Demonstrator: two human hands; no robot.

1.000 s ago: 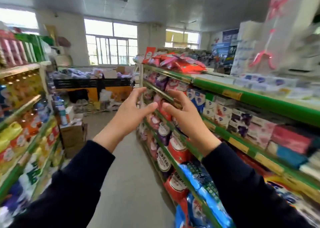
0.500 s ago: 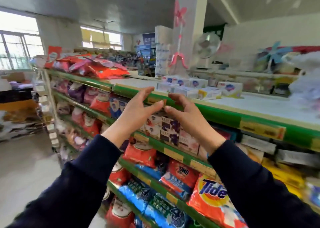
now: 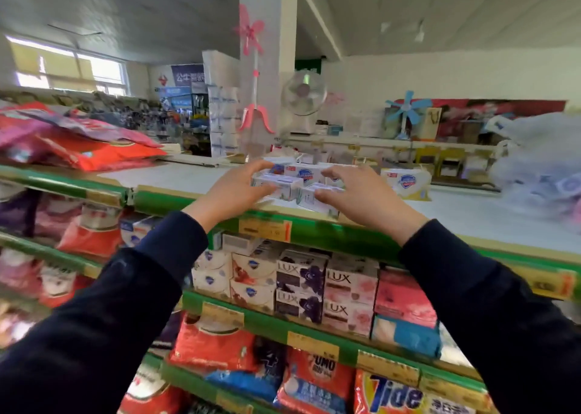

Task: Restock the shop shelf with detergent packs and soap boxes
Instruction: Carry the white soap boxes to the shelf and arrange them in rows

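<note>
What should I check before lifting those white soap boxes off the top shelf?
1. Left hand on a white cardboard soap box: ok, fingers wrap its near end.
2. Right hand on the neighbouring white soap box: ok for contact, firmness of hold cannot tell.
3. Boxes sit fully on the white top shelf with green edge: not ok, the right one overhangs the front lip.
4. More white soap boxes behind free of the hands: cannot tell, they sit close.
5. Lone white and yellow soap box clear of the right hand: ok, apart.
</note>
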